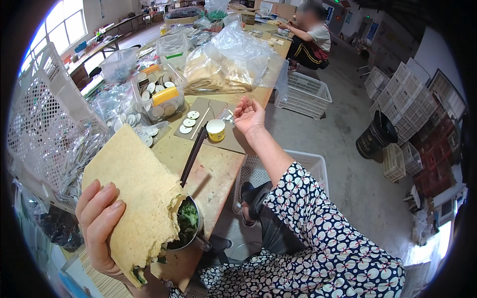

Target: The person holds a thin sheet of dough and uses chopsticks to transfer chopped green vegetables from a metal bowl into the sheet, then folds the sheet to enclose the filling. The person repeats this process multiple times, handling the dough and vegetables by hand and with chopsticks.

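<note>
A workshop with a grey concrete floor holds a long wooden worktable (pixel 213 174) crowded with bags and tubs, seen from the head camera looking down. The left hand (pixel 99 223) grips a large folded flatbread (pixel 136 193), thumb hidden behind it and fingers laid flat along its near edge; a bite-shaped gap shows at its lower right, and green filling peeks out at the bottom, though what the filling is cannot be made out. Just right of that hand, partly covered by the flatbread, a metal bowl (pixel 194 226) of green vegetables sits at the table's edge. The right hand (pixel 249 115) is raised over the table's far edge, palm up and fingers loosely curled, holding nothing. Just left of it stands a small yellow-rimmed cup (pixel 215 129), and beyond that white discs (pixel 189 122) lie on a grey mat. A pair of dark chopsticks (pixel 193 156) runs between the two hands. A clear tub of discs (pixel 161 97) and crinkled plastic bags (pixel 233 59) lie farther off. White plastic crates (pixel 42 114) block the view left of the left hand. Below the right forearm a white basket (pixel 308 166) is cut off by the patterned sleeve. A seated person (pixel 310 37) works far beyond.
</note>
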`<move>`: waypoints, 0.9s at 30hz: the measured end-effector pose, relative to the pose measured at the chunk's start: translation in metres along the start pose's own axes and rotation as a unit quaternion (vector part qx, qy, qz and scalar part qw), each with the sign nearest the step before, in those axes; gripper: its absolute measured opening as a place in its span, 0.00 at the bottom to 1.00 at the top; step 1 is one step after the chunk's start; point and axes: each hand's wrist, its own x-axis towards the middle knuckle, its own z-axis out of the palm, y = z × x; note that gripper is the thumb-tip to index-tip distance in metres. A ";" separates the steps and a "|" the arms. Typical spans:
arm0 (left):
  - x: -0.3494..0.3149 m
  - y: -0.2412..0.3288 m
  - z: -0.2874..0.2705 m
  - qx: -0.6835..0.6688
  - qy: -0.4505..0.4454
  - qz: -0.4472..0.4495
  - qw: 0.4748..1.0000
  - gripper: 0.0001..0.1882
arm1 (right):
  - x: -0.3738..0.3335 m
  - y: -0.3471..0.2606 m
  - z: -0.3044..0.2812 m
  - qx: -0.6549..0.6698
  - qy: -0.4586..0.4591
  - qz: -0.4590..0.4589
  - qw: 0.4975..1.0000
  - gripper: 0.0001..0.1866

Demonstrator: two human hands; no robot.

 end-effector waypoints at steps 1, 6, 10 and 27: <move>0.000 0.000 0.001 0.000 0.003 -0.001 1.000 0.33 | 0.000 -0.001 0.001 -0.002 -0.001 -0.002 1.000 0.14; 0.008 0.011 0.021 0.043 0.060 0.007 0.997 0.15 | -0.001 -0.004 -0.005 -0.008 0.018 -0.012 1.000 0.14; 0.001 0.000 0.001 0.007 0.001 -0.003 1.000 0.34 | -0.003 -0.001 0.002 -0.006 0.007 -0.009 1.000 0.14; 0.000 -0.001 0.000 0.015 0.009 -0.008 1.000 0.32 | -0.007 0.005 0.006 -0.013 -0.023 0.018 0.999 0.15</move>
